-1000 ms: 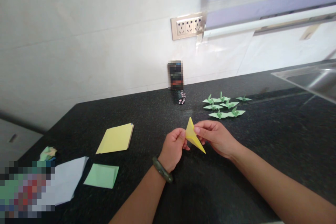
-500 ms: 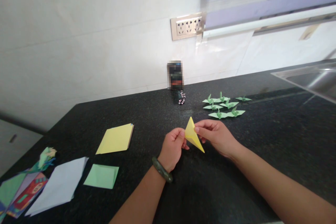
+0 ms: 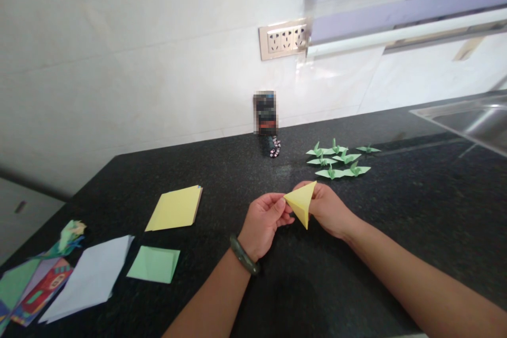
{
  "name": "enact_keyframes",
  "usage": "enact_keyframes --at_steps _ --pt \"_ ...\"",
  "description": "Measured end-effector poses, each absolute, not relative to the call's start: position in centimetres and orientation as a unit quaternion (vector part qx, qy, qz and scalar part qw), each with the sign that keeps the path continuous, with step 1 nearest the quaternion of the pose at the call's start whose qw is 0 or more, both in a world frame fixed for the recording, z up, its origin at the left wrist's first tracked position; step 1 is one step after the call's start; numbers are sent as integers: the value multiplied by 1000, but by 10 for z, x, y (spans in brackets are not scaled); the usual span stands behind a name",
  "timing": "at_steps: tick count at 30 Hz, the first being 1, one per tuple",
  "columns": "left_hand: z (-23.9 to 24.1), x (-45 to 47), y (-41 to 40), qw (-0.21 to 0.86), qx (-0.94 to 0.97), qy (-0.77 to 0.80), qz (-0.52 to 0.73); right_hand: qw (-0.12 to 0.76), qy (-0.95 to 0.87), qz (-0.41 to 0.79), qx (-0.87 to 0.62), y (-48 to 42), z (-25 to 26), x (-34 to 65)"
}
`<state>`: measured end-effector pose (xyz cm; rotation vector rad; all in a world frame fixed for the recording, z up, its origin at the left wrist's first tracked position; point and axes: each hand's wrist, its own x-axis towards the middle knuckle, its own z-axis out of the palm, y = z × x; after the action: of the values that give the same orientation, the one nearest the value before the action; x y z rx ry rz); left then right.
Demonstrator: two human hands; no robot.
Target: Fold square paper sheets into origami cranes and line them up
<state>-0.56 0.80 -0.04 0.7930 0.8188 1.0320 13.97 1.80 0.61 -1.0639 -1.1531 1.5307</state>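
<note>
A folded yellow paper triangle [image 3: 301, 202] is held just above the black countertop [image 3: 396, 206] between both my hands. My left hand [image 3: 263, 222], with a dark green bangle on its wrist, pinches the paper's left corner. My right hand [image 3: 328, 207] grips its right side from behind, fingers curled. One point of the paper faces down, one up to the right. Beyond my right hand lie several small green paper cranes [image 3: 336, 161].
A stack of yellow sheets [image 3: 175, 209], a green sheet [image 3: 154, 265], a pale blue sheet [image 3: 89, 277] and patterned paper [image 3: 31, 288] lie at the left. A small dark object [image 3: 265, 116] stands against the wall under a socket strip [image 3: 283, 39]. A steel sink [image 3: 471, 119] is at the right.
The yellow paper has turned: its tall upward point now lies flatter, pointing up-right. My left thumb has shifted along its left corner. Both hands stay in place.
</note>
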Motion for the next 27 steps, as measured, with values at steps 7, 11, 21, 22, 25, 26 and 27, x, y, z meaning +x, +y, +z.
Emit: enact_keyframes --at_steps 7,11,21,22,25,26,27 --pt "-2 -5 6 708 366 390 461 472 -472 610 -427 17 4 139" --pt "0 -5 6 704 376 399 451 482 -512 567 -429 18 2 141" --pt "5 -5 4 726 338 416 431 464 -682 385 -415 17 1 147" --pt "5 -5 4 729 331 414 433 459 -700 364 -408 17 2 148" --pt "6 -4 5 736 315 411 436 452 -738 321 -385 18 4 150" --pt "6 -4 5 739 312 409 436 450 -749 309 -374 18 5 151" --pt "6 -4 5 742 309 406 436 449 -760 299 -361 19 5 152"
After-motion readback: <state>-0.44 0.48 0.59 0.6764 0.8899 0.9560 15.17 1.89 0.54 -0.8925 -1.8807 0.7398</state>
